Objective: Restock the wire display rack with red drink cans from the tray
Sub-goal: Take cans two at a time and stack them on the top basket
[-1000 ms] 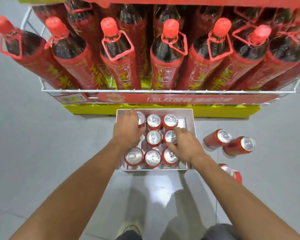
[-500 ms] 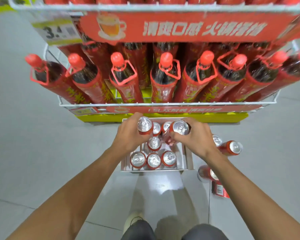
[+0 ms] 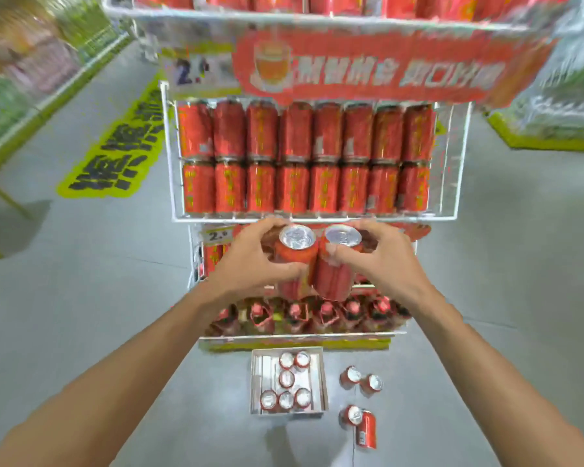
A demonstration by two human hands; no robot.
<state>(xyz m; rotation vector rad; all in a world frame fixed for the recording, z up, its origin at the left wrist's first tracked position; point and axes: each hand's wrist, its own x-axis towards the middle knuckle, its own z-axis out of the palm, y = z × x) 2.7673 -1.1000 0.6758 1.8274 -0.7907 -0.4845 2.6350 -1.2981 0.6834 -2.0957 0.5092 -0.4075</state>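
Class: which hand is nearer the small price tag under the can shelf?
Left. The left hand sits just right of the price tag; the right hand is farther right, beyond both held cans.

The wire rack [image 3: 435, 218] is white; its shelved cans [image 3: 294, 187] are red with yellow lettering. The held cans [image 3: 332, 278] before the rack are red, silver-topped. Atop the rack, a red banner [image 3: 368, 72] bears white characters; left of it, a yellow floor sticker [image 3: 115, 156] bears black ones.

Left hand [image 3: 250, 261] grips left can [image 3: 294, 252]; right hand [image 3: 385, 264] grips right can [image 3: 334, 278].
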